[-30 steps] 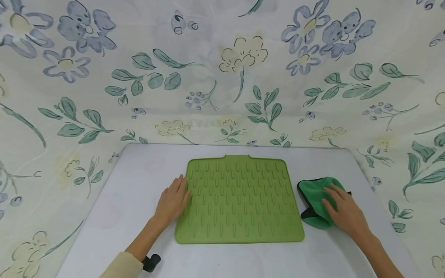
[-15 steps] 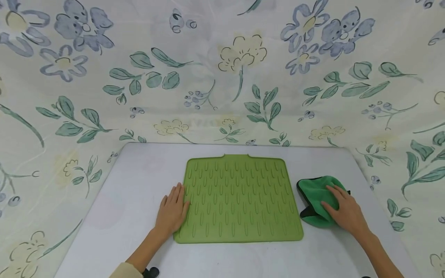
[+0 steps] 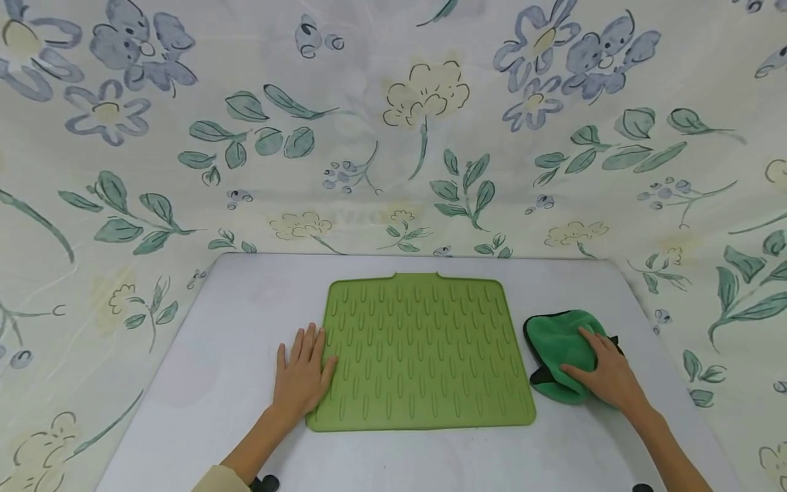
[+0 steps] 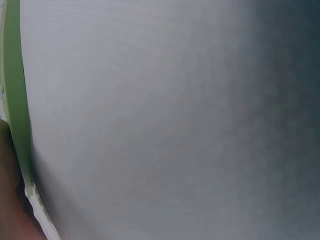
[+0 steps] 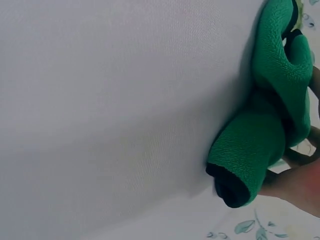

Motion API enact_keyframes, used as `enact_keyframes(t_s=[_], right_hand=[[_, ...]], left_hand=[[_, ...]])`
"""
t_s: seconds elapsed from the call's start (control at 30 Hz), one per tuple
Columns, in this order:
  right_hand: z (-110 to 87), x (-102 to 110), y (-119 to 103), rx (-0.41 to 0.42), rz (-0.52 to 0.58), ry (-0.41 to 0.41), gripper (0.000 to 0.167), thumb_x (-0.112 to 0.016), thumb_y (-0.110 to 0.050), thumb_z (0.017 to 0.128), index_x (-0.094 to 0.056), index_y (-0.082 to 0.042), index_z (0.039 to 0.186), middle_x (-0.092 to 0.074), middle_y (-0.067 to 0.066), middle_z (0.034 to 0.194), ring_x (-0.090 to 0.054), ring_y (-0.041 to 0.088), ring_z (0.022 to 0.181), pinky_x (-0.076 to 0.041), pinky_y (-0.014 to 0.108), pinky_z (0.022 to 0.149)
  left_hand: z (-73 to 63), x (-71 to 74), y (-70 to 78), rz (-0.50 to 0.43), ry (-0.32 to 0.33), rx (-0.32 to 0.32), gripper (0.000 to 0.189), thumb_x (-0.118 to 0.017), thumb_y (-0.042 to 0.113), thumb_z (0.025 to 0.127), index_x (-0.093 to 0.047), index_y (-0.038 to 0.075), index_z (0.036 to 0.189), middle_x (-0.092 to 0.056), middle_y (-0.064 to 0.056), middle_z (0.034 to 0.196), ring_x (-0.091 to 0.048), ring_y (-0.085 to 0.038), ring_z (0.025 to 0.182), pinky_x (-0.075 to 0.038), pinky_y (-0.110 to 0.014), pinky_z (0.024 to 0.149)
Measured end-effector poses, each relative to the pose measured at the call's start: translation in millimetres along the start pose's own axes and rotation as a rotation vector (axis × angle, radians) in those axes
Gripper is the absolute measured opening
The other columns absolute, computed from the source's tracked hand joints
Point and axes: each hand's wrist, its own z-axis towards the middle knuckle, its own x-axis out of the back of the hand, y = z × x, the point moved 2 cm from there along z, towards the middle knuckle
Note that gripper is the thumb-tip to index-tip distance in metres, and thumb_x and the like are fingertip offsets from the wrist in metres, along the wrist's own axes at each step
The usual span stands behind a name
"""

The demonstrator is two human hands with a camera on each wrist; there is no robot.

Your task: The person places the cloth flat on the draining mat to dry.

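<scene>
A light-green ribbed mat lies flat on the white table. My left hand rests at its left edge, fingers extended and the thumb over the border. In the left wrist view, part of that hand shows beside the mat's green edge. Right of the mat lies a bunched green cloth with black edging. On the cloth's right side rests my right hand, its thumb and forefinger spread apart. The right wrist view shows the folded cloth with fingers touching its far side; the fingertips are partly hidden.
The white table extends around the mat, with rounded far corners. A flower-printed sheet hangs behind it and down both sides. Dark round pieces show near the left wrist.
My left hand has slid slightly toward me along the mat's edge, and its fingers have spread. The right thumb has moved away from the forefinger across the cloth. The mat stays put.
</scene>
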Motion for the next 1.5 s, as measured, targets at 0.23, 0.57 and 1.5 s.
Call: enact_keyframes(t_s=[0.23, 0.57, 1.5], right_hand=[[-3.6, -4, -1, -0.004, 0.031, 0.036, 0.077, -0.078, -0.028, 0.086, -0.04, 0.009, 0.142, -0.034, 0.042, 0.138, -0.037, 0.063, 0.122, -0.037, 0.074, 0.093], [3.5, -9, 0, -0.036, 0.099, 0.057, 0.058, -0.07, -0.011, 0.087, -0.046, 0.01, 0.136, -0.037, 0.04, 0.135, -0.045, 0.057, 0.116, -0.044, 0.069, 0.088], [11.3, 24, -34, 0.063, 0.185, 0.252, 0.049, -0.07, -0.008, 0.087, -0.054, 0.006, 0.131, -0.051, 0.032, 0.129, -0.052, 0.044, 0.104, -0.045, 0.059, 0.081]], left_hand=[[-0.3, -0.4, -0.2, -0.006, -0.016, 0.006, 0.065, -0.043, 0.035, 0.106, -0.026, -0.006, 0.154, -0.017, -0.025, 0.161, -0.011, -0.042, 0.148, -0.001, -0.067, 0.114], [-4.3, 0.6, -4.9, -0.013, -0.025, 0.037, 0.066, -0.042, 0.036, 0.107, -0.024, -0.005, 0.155, -0.016, -0.025, 0.161, -0.009, -0.043, 0.148, 0.0, -0.067, 0.114], [2.2, -0.9, 1.3, -0.03, -0.032, 0.021, 0.066, -0.043, 0.035, 0.106, -0.024, -0.006, 0.155, -0.017, -0.026, 0.161, -0.01, -0.044, 0.148, -0.001, -0.068, 0.113]])
